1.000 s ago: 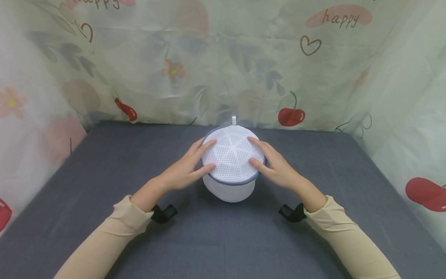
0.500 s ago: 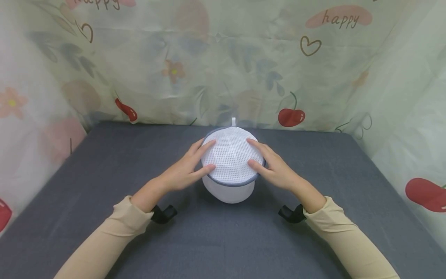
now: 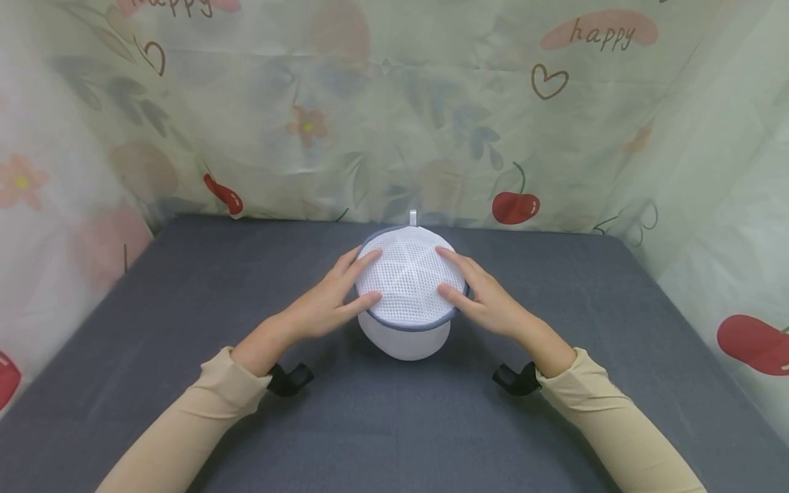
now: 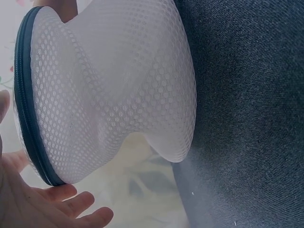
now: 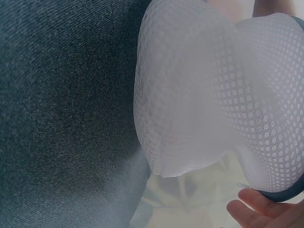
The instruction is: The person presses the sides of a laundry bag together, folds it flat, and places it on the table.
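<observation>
Two arms in view, both in long beige sleeves: left sleeve (image 3: pixel 185 424), right sleeve (image 3: pixel 616 424). Fabric smooth, close-fitting, plain, no print or logo. Cuffs end at wrists, slightly gathered. Left hand (image 3: pixel 327 298) and right hand (image 3: pixel 487 298) bare: no gloves, rings or watch visible. Small black angled mount under each wrist: left mount (image 3: pixel 290 378), right mount (image 3: pixel 513 378). Matte black, elbow-shaped, tucked against cuff edge. No cables visible.

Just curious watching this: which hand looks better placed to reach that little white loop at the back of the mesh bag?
Probably the right hand: its fingertips lie slightly nearer the loop on the white mesh laundry bag than the left hand, though both rest symmetrically.
</observation>
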`<control>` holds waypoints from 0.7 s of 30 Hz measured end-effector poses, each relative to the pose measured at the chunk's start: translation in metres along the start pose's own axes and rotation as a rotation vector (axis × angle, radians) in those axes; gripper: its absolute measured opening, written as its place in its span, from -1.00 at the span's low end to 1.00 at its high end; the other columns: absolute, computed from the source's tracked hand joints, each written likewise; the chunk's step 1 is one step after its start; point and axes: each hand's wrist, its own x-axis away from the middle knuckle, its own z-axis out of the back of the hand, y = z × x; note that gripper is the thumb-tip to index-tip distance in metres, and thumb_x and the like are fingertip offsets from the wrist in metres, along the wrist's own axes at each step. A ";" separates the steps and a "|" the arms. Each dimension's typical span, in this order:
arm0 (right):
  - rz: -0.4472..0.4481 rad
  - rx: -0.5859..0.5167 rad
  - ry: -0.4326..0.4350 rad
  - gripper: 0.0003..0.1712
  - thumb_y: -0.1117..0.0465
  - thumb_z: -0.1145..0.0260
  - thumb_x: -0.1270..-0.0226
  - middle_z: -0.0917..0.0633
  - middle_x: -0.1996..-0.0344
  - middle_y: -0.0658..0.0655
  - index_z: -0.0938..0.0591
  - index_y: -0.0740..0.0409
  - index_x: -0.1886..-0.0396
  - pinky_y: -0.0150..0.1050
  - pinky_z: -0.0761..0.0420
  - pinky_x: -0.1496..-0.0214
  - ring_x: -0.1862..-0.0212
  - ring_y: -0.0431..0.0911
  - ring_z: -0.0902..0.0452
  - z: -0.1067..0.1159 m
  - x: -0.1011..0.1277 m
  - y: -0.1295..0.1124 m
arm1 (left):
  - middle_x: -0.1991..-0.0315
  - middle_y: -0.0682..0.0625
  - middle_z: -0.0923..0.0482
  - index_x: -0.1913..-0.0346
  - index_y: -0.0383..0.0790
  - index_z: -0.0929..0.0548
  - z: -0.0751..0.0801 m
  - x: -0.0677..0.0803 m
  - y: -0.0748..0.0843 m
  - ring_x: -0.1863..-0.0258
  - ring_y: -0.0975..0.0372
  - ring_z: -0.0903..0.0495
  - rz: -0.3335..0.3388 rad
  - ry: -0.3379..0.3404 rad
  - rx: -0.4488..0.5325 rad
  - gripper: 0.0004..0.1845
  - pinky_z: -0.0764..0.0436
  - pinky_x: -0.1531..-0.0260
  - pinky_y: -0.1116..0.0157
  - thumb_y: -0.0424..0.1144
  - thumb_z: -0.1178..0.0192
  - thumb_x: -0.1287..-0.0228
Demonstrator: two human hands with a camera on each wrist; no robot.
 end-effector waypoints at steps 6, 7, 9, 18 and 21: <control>-0.004 0.002 -0.003 -0.27 0.09 -0.15 -0.35 -0.25 -0.38 0.21 -0.10 -0.08 -0.46 0.16 -0.20 -0.36 -0.39 0.09 -0.16 -0.001 0.000 0.001 | -0.50 -0.14 0.30 -0.47 0.19 0.07 0.000 0.000 0.000 -0.47 -0.05 0.10 0.006 -0.005 -0.007 -0.29 -0.12 -0.31 -0.18 0.08 0.01 -0.36; -0.005 0.002 -0.004 -0.27 0.09 -0.15 -0.35 -0.25 -0.38 0.21 -0.10 -0.08 -0.46 0.16 -0.20 -0.36 -0.39 0.09 -0.16 -0.001 0.000 0.001 | -0.50 -0.14 0.30 -0.47 0.19 0.07 0.000 0.000 0.000 -0.47 -0.05 0.10 0.008 -0.005 -0.007 -0.29 -0.12 -0.31 -0.18 0.08 0.01 -0.36; -0.005 0.001 -0.005 -0.27 0.09 -0.15 -0.35 -0.25 -0.37 0.22 -0.10 -0.07 -0.45 0.15 -0.20 -0.36 -0.39 0.09 -0.16 -0.001 0.000 0.001 | -0.50 -0.14 0.30 -0.47 0.19 0.07 -0.001 0.000 0.000 -0.47 -0.05 0.10 0.010 -0.006 -0.009 -0.29 -0.12 -0.31 -0.18 0.08 0.02 -0.36; -0.007 0.000 -0.011 -0.27 0.09 -0.15 -0.36 -0.25 -0.38 0.23 -0.10 -0.04 -0.46 0.15 -0.19 -0.37 -0.39 0.09 -0.16 -0.002 -0.001 0.002 | -0.51 -0.13 0.30 -0.47 0.21 0.07 -0.001 0.001 0.000 -0.48 -0.05 0.10 0.020 -0.009 -0.011 -0.29 -0.13 -0.31 -0.19 0.10 0.02 -0.36; -0.015 -0.002 -0.018 -0.27 0.08 -0.15 -0.36 -0.24 -0.38 0.23 -0.09 -0.05 -0.46 0.16 -0.18 -0.37 -0.40 0.10 -0.15 -0.002 -0.001 0.002 | -0.50 -0.14 0.30 -0.47 0.21 0.06 -0.001 0.000 -0.001 -0.47 -0.05 0.10 0.023 -0.011 -0.010 -0.29 -0.13 -0.31 -0.19 0.10 0.02 -0.35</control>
